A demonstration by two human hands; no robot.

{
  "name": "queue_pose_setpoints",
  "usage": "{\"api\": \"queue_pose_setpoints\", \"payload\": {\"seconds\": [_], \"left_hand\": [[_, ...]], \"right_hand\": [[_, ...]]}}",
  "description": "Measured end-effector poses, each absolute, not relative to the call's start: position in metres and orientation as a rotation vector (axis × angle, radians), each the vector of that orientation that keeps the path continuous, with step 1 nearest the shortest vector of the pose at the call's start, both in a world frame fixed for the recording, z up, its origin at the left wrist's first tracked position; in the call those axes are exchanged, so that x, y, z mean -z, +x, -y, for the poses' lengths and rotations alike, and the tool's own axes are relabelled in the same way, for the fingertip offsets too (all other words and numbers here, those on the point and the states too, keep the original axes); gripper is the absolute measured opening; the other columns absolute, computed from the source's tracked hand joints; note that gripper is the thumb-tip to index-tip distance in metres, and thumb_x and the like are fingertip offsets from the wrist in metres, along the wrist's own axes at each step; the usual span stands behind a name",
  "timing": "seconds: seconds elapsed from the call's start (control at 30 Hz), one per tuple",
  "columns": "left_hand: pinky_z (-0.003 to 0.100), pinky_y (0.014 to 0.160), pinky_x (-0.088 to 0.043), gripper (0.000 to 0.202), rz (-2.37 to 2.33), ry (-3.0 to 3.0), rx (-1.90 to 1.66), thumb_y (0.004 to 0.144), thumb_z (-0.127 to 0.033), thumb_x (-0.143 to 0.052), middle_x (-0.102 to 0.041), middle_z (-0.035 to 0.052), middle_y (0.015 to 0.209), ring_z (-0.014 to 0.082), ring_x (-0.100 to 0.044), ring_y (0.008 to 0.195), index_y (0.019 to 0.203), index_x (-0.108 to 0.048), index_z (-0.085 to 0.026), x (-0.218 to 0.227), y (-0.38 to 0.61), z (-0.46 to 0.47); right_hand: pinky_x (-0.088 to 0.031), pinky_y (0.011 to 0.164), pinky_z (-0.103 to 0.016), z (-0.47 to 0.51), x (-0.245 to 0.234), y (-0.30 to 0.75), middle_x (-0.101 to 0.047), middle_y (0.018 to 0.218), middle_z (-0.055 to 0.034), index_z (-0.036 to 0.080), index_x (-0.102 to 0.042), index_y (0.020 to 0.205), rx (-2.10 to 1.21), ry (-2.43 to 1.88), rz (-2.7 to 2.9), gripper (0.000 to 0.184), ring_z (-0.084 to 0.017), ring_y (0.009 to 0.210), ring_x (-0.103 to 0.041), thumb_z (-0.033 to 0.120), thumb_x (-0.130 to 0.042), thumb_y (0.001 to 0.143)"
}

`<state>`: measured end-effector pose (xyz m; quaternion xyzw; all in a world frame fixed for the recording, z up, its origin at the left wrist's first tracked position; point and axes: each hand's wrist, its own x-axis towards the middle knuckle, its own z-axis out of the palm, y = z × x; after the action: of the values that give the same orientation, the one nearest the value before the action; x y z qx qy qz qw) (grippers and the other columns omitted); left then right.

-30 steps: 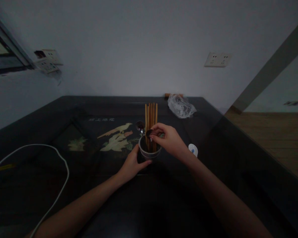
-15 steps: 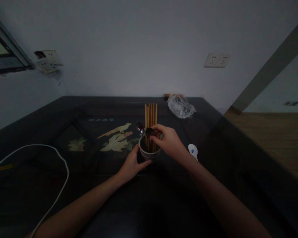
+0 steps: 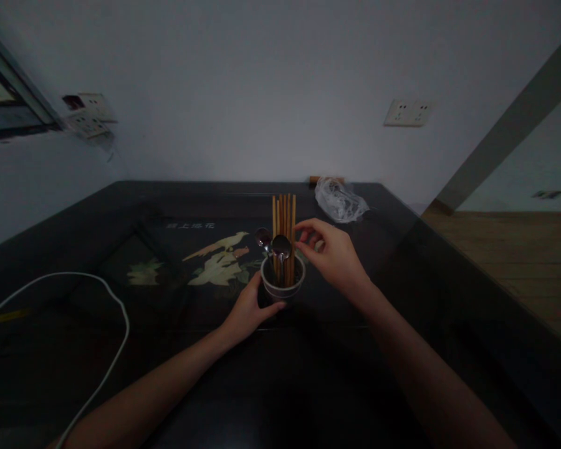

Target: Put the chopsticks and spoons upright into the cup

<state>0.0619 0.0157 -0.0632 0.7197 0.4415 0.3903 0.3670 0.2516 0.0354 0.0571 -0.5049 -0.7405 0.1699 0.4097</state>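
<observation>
My left hand (image 3: 249, 310) is wrapped round the lower left side of a pale cup (image 3: 283, 292) on the dark table. In the cup several wooden chopsticks (image 3: 287, 215) stand upright. Two metal spoons lean there with their bowls up: the front spoon (image 3: 281, 245) before the chopsticks and the other spoon (image 3: 263, 238) to the left. Just right of the chopsticks, my right hand (image 3: 334, 252) has its thumb and forefinger apart, with nothing between them. Its fingertips are close to the rightmost chopstick; I cannot tell whether they touch it.
A crumpled clear plastic bag (image 3: 339, 201) lies at the back right by a brown stick-like thing (image 3: 327, 179) against the wall. On the left a white cable (image 3: 121, 305) loops over the table. Wall sockets (image 3: 407, 113) are above the table.
My right hand has let go of the front metal spoon and moved right. That spoon now stands in the cup. My right forearm now covers the white spoon. My left hand stays on the cup.
</observation>
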Motion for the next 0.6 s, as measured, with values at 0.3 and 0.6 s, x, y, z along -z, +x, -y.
{"api": "queue_pose_setpoints", "payload": {"seconds": [0.3,0.6], "left_hand": [[0.049,0.103,-0.037,0.070,-1.158,1.862,-0.977,0.073,-0.034,-0.071,-0.054,0.0136,0.129,0.0286,-0.051,0.119,0.133,-0.038,-0.018,0.066,0.061,-0.017],[0.051,0.104,-0.036,0.068,-1.148,1.866,-0.974,0.074,-0.034,-0.070,-0.054,0.0132,0.130,0.0285,-0.051,0.120,0.132,-0.038,-0.018,0.069,0.060,-0.018]], "right_hand": [[-0.031,0.050,-0.026,-0.025,-0.081,0.271,-0.057,0.050,0.0017,0.018,-0.069,0.077,-0.421,-1.317,1.810,0.018,-0.011,0.048,-0.049,0.026,-0.054,0.083],[-0.027,0.046,-0.024,-0.014,-0.095,0.285,-0.050,0.043,0.0027,0.018,-0.054,0.054,-0.325,-1.356,1.814,0.039,-0.008,0.042,-0.042,0.037,-0.049,0.087]]}}
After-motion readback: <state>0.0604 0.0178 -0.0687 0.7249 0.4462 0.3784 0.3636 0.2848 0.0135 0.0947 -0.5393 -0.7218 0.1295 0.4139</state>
